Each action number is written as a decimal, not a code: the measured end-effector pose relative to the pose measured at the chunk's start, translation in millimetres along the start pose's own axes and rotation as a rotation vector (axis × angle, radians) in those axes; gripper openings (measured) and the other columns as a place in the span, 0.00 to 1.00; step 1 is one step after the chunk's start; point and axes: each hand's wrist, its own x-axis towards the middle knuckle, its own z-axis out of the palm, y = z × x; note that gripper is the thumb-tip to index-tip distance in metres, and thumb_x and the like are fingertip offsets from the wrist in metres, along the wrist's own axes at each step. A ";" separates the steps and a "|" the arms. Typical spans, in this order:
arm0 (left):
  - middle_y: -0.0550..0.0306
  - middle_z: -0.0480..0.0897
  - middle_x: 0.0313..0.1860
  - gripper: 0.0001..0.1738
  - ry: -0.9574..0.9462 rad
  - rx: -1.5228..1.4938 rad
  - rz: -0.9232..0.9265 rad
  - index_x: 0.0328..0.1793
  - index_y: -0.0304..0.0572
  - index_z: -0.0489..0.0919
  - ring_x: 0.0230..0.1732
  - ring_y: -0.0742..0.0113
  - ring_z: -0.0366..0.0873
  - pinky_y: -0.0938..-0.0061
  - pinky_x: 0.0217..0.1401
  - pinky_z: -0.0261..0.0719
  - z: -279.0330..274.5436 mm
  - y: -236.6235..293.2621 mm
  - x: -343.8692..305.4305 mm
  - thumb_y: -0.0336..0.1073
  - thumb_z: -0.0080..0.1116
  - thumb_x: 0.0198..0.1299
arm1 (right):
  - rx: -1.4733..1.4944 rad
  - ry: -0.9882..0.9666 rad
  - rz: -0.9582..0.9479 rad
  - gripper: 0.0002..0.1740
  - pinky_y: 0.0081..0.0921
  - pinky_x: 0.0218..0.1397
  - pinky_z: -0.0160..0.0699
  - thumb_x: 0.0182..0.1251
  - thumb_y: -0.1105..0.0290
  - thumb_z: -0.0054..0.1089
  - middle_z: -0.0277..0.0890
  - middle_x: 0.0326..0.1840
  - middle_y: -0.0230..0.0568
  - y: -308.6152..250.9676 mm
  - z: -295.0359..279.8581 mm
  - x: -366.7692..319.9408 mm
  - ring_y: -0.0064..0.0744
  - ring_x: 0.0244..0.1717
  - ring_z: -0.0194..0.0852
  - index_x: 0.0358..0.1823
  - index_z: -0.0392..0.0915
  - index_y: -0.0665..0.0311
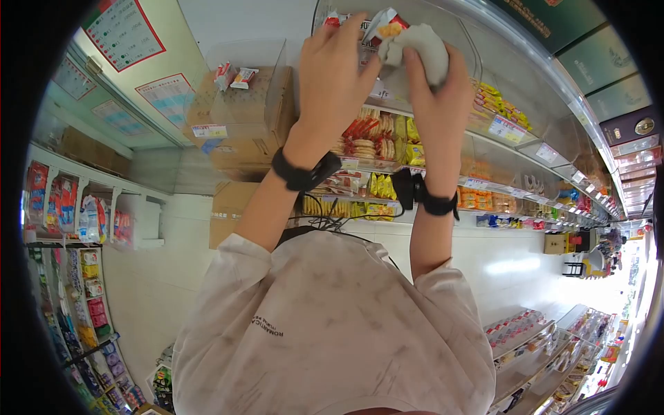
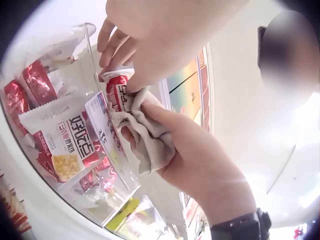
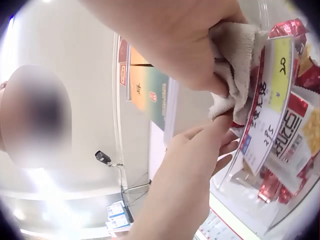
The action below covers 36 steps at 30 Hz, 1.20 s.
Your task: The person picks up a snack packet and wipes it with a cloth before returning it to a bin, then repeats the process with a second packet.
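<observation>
We read "ROMAN…" upside down on the shirt [image 1: 266, 325]. The snack packet [image 2: 67, 137] has bold Chinese characters. Handwritten digits on the price label [image 3: 272, 95] are unreadable.

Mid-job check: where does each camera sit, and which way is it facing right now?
Head: on the person's head, facing forward at a clear snack bin on shop shelves; shows left hand, right hand and shirt.
Left wrist: on the left wrist, looking past its fingers at the packet they pinch.
Right wrist: on the right wrist, facing the cloth it grips at the bin.
Shared: both wrist views also show the opposite hand.
</observation>
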 end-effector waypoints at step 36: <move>0.50 0.87 0.38 0.10 -0.221 -0.584 -0.534 0.47 0.31 0.85 0.37 0.64 0.85 0.73 0.42 0.81 -129.9 -126.0 -77.7 0.32 0.63 0.69 | 0.170 -0.090 0.325 0.20 0.25 0.57 0.76 0.74 0.65 0.65 0.82 0.53 0.39 -82.6 83.6 -110.0 0.24 0.52 0.77 0.61 0.77 0.70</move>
